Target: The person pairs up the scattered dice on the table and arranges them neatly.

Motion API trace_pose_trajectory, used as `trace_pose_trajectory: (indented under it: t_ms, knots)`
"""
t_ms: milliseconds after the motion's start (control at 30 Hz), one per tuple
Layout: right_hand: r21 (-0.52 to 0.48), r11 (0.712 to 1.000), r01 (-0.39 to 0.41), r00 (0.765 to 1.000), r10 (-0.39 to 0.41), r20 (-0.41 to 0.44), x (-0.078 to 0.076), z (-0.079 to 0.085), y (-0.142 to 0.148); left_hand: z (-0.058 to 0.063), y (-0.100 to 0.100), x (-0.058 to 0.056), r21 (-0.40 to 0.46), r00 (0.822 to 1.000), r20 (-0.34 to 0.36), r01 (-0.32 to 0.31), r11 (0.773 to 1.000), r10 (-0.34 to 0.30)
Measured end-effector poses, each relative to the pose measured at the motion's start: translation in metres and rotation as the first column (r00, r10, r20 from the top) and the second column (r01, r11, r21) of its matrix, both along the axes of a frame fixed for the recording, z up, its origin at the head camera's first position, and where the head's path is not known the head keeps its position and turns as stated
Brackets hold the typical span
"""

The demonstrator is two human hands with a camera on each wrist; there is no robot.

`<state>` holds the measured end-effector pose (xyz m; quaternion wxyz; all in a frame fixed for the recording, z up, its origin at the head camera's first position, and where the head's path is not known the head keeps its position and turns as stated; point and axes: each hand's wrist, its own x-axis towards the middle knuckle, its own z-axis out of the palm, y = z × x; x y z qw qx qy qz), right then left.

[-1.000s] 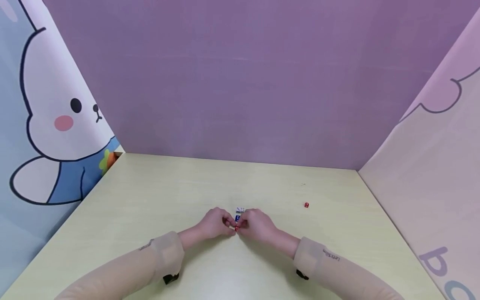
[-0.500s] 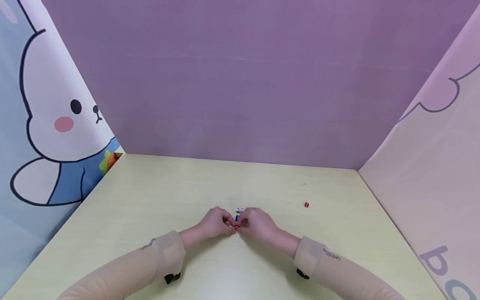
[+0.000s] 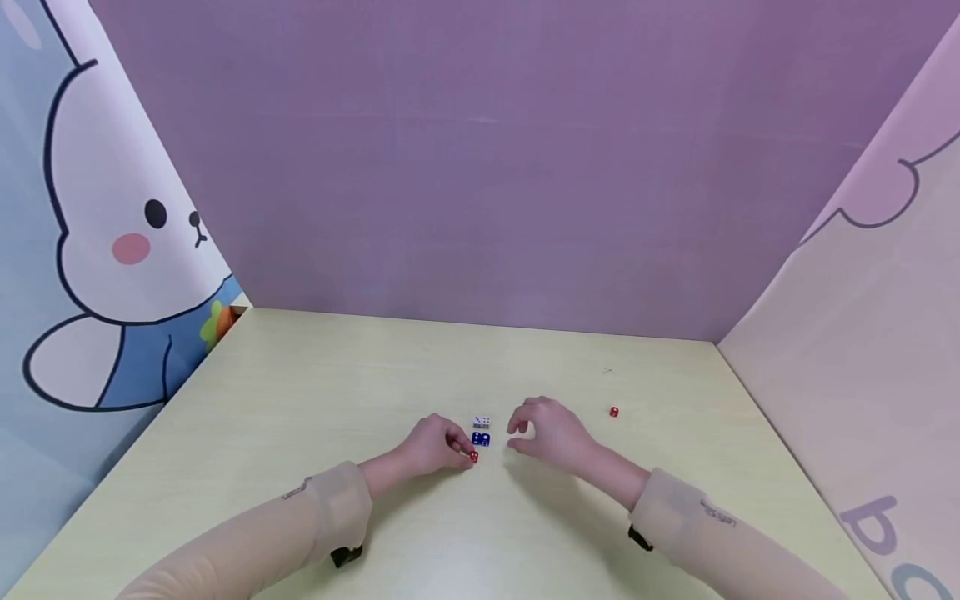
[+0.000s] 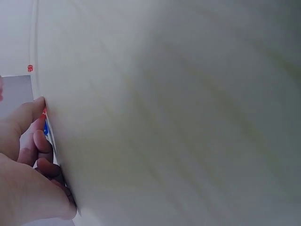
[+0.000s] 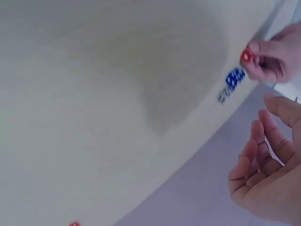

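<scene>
My left hand (image 3: 432, 444) pinches a red die (image 3: 474, 457) between thumb and fingertips, low over the table; the right wrist view also shows this red die (image 5: 247, 56) at those fingertips. Just beyond it, two blue dice (image 3: 481, 438) sit side by side. Behind them is a pair of white dice (image 3: 482, 422). Off to the right of the dice, my right hand (image 3: 553, 433) hovers with loosely bent fingers and nothing in them. From the left wrist, the fingers largely hide the dice.
Farther right on the pale table (image 3: 337, 367) lies another red die (image 3: 614, 412). A purple panel (image 3: 480, 167) rises at the table's back edge, and printed panels flank both sides.
My right hand has let go beside the red die and moved right and slightly back, uncovering the second blue die. My left hand stays on the red die.
</scene>
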<state>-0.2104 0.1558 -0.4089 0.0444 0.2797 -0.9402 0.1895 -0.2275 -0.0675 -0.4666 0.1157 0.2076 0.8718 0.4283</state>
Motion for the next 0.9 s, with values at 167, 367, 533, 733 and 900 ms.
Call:
trace_pose_trajectory:
  t_ms: [167,367,533,733,900]
  knots:
    - [-0.014,1.000,0.026,1.000,-0.026,-0.016,-0.003,0.010,0.020,-0.001,0.000,-0.001,-0.001,1.000,0.016,-0.013,1.000,0.013]
    - [-0.037,0.998,0.045,0.998,-0.046,-0.040,-0.007,0.020,0.046,-0.002,0.000,-0.002,0.008,0.999,0.030,-0.022,1.000,0.022]
    - [-0.054,0.995,0.078,0.995,-0.082,-0.064,-0.010,0.025,0.066,-0.001,0.000,-0.002,0.012,0.999,0.037,-0.029,1.000,0.029]
    - [-0.090,0.986,0.140,0.988,-0.145,-0.053,-0.013,0.025,0.089,-0.001,0.000,-0.001,0.015,0.998,0.046,-0.035,0.999,0.034]
    - [-0.107,0.975,0.194,0.978,-0.201,-0.054,-0.019,0.016,0.110,-0.001,0.000,-0.001,0.024,0.998,0.052,-0.040,0.999,0.039]
